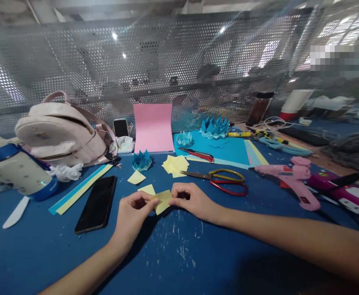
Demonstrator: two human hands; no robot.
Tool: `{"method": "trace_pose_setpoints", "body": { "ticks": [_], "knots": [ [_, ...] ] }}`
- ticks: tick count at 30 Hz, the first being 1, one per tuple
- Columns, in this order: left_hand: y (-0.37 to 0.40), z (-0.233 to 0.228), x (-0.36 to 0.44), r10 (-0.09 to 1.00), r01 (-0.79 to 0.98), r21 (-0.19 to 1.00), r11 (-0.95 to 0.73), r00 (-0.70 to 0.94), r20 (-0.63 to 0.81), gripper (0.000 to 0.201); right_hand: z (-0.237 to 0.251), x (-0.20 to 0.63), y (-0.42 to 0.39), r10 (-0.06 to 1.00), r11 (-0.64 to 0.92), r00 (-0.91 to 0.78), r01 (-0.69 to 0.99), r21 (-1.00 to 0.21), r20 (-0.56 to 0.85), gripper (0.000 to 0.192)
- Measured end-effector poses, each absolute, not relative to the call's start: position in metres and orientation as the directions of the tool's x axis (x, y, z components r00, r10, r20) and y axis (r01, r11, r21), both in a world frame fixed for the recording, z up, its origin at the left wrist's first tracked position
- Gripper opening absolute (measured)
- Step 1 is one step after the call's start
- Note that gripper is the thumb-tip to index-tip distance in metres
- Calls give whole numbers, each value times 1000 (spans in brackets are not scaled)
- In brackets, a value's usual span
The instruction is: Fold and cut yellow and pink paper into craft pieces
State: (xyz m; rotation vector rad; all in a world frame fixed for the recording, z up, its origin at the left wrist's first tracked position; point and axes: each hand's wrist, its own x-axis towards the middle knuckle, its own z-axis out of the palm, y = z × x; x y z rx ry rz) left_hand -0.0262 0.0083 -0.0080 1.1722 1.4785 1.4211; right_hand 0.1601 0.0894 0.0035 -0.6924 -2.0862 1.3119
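My left hand point(133, 213) and my right hand point(191, 198) both pinch a small yellow paper square point(163, 200) just above the blue table point(173, 250). A second yellow square point(146, 189) lies right behind it, and another point(136, 177) a little farther back. A loose pile of yellow squares point(175, 165) sits beyond my right hand. A small folded blue paper crown point(141, 161) stands behind the squares.
A black phone point(97, 203) lies left of my hands beside blue and yellow paper strips point(80, 189). Scissors point(225, 180) and a pink glue gun point(290, 177) lie to the right. A pink backpack point(62, 131), a bottle point(16, 170), pink paper point(153, 128) and more blue crowns point(215, 127) stand behind.
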Motion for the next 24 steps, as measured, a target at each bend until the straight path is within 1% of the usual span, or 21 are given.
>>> {"method": "trace_pose_setpoints", "body": {
  "ticks": [4, 6, 10, 14, 18, 24],
  "knots": [
    [9, -9, -27, 949, 69, 997, -42, -309, 61, 22, 2, 160, 90, 708, 304, -697, 149, -941, 118, 38],
    [9, -9, -27, 946, 61, 997, -42, -318, 60, 21, 1, 160, 91, 712, 320, -688, 138, -937, 142, 38],
    [10, -10, -27, 948, 66, 996, -55, -311, 73, 21, 1, 161, 91, 689, 383, -689, 85, -920, 223, 40],
    [10, -9, -27, 941, 70, 995, -75, -325, 94, 22, 1, 161, 91, 684, 363, -704, 104, -926, 189, 39],
    [10, -8, -27, 940, 83, 993, -83, -324, 106, 24, 1, 161, 91, 701, 327, -698, 137, -935, 143, 37],
    [8, -4, -26, 941, 91, 991, -97, -316, 121, 24, 0, 162, 92, 671, 392, -702, 66, -918, 236, 38]
  ]
}}
